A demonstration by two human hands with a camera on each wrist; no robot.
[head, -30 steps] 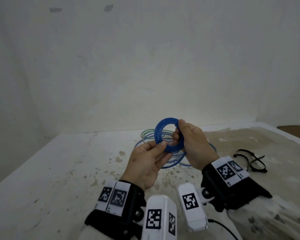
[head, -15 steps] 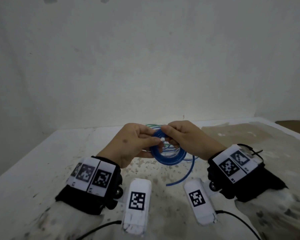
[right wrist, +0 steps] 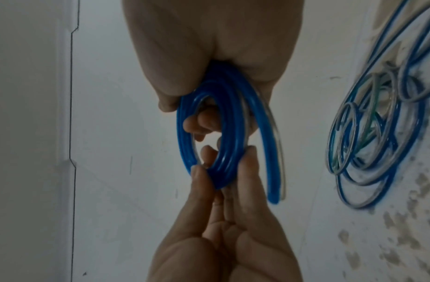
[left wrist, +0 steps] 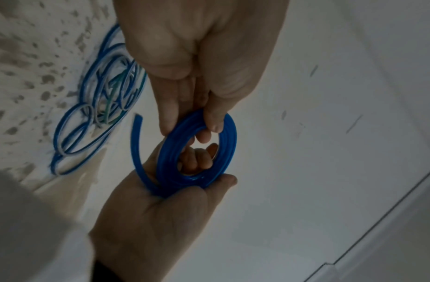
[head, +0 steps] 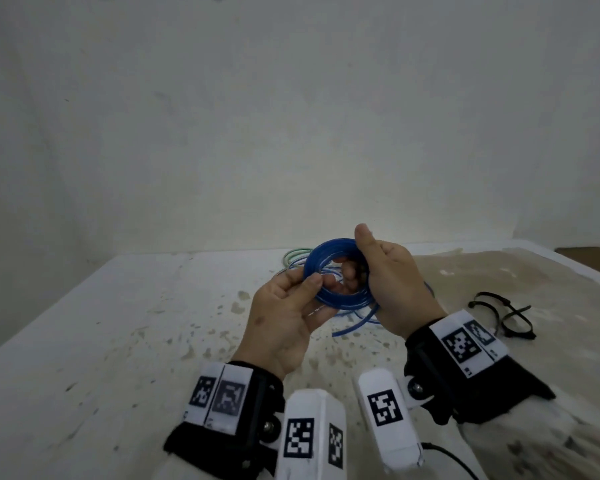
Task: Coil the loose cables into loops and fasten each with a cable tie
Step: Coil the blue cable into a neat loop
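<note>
Above the near middle of the stained white table (head: 125, 327), both hands are holding a blue cable coil (head: 329, 252) up in the air. The left hand (head: 281, 320) is pinching the coil's near-left edge between thumb and curled fingers (right wrist: 199, 177). The right hand (head: 394, 289) is gripping the right side, thumb lying over the top and fingers (left wrist: 201, 158) curling through the opening. One loose cable end (head: 354, 323) is hanging free below the coil, curving down toward the table. Behind the hands, at the far middle, more loose cables (right wrist: 378, 129), blue, grey and green, are lying in overlapping loops on the tabletop. Off to the right, black cable ties (head: 499, 313) are lying on the table, well apart from the coil.
</note>
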